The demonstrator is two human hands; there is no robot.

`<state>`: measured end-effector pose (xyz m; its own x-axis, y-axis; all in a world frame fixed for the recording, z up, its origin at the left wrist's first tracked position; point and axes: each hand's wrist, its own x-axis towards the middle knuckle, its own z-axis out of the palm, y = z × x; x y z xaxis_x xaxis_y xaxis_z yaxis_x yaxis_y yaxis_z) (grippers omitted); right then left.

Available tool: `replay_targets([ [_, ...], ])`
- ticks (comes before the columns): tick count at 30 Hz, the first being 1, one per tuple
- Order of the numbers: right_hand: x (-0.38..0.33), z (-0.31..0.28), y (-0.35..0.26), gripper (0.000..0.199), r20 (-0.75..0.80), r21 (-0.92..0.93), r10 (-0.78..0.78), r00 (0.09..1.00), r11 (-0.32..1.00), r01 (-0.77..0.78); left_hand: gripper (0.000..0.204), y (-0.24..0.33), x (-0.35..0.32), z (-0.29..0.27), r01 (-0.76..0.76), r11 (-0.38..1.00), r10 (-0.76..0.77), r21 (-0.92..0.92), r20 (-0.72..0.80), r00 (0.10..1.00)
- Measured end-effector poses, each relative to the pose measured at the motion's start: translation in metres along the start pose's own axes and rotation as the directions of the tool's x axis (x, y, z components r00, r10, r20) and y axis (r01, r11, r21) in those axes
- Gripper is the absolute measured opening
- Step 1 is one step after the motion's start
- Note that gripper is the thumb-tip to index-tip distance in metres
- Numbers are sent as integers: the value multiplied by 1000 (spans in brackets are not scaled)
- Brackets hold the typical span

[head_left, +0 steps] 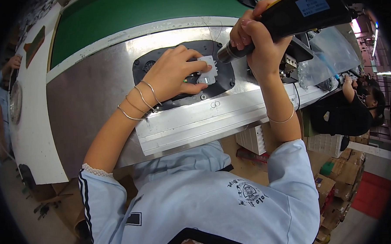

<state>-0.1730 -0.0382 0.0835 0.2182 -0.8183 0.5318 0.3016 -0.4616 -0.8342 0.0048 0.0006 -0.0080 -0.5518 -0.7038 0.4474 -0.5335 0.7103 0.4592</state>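
My left hand (174,74) rests on a black plastic panel (226,81) lying on the metal worktop, its fingers pinching a small white and grey part (207,70) against the panel. My right hand (258,40) grips a black electric screwdriver (304,10) with a blue label. The tool slants down to the left, its metal tip (224,55) just right of the white part. Thin bracelets circle both wrists.
A green conveyor belt (125,18) runs behind the steel worktop (89,89). An aluminium rail (212,117) fronts the bench. A clear plastic bag (328,55) lies at right. Another person (352,104) works far right, above cardboard boxes (342,176). A white table (34,120) stands left.
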Motion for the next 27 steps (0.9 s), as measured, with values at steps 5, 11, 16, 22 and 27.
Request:
replay_targets([
  [5, -2, 1, 6, 17, -6, -18, 5, 1000, 1000, -5, 32, 2, 1, 0, -12, 1000, 12, 22, -7, 1000],
  [11, 3, -9, 5, 7, -19, -138, 86, 996, 987, -88, 31, 2, 5, 1, -25, 1000, 25, -18, -6, 1000],
  [16, -9, -45, -60, 20, -153, -214, -192, 970, 964, 157, 31, 2, 0, -4, 1, 998, -2, -60, -5, 1000],
  [22, -12, -110, -90, 16, -211, -333, -264, 941, 925, 184, 33, 6, 4, -6, 30, 998, -28, -55, 47, 999],
  [27, -14, -117, -80, 15, -247, -337, -214, 945, 934, 123, 32, 7, 5, -7, 43, 997, -41, -60, 43, 998],
])
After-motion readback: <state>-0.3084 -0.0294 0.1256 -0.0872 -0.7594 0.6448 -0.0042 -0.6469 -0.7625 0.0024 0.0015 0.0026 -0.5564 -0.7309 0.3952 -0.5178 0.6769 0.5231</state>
